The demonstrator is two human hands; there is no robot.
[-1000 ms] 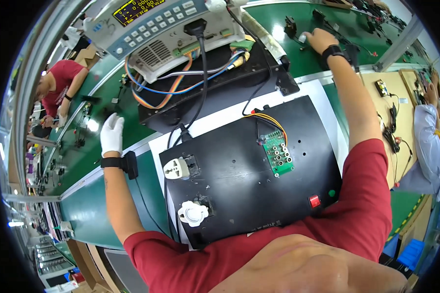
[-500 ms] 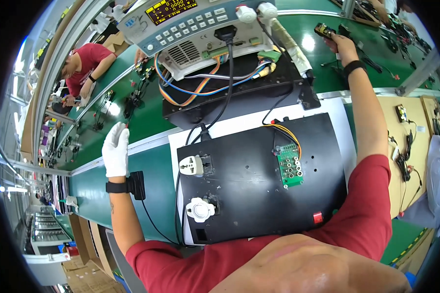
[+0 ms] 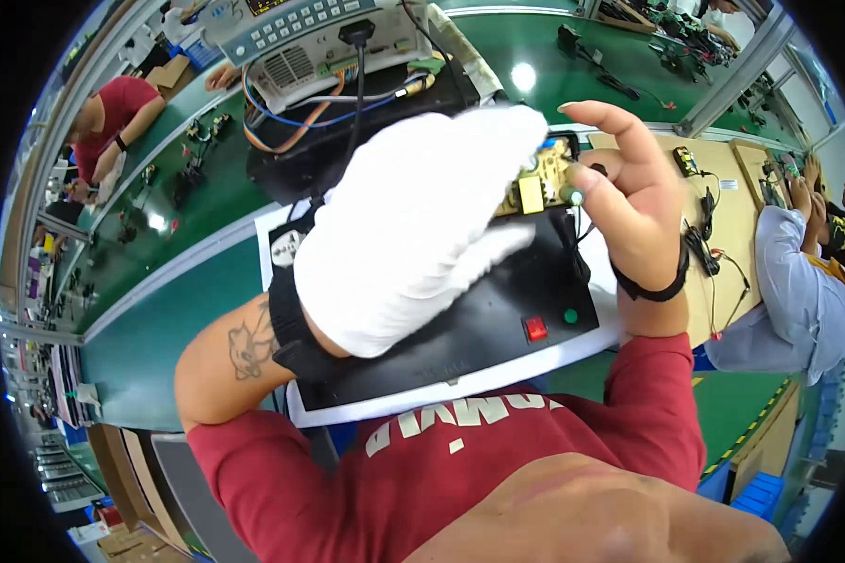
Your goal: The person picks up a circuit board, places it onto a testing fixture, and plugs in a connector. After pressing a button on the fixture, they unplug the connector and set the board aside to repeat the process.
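Head view, hands (image 3: 422, 225) probably hiding circuit board (image 3: 540, 188)

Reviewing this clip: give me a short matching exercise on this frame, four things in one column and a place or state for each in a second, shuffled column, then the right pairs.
Things
1. left hand
2. right hand
3. circuit board
4. red switch

Places or states
A. bare, with a dark band at the wrist
B. on the black test fixture, beside a green button
C. in a white glove
D. held up between both hands, above the fixture

Pairs: 1-C, 2-A, 3-D, 4-B
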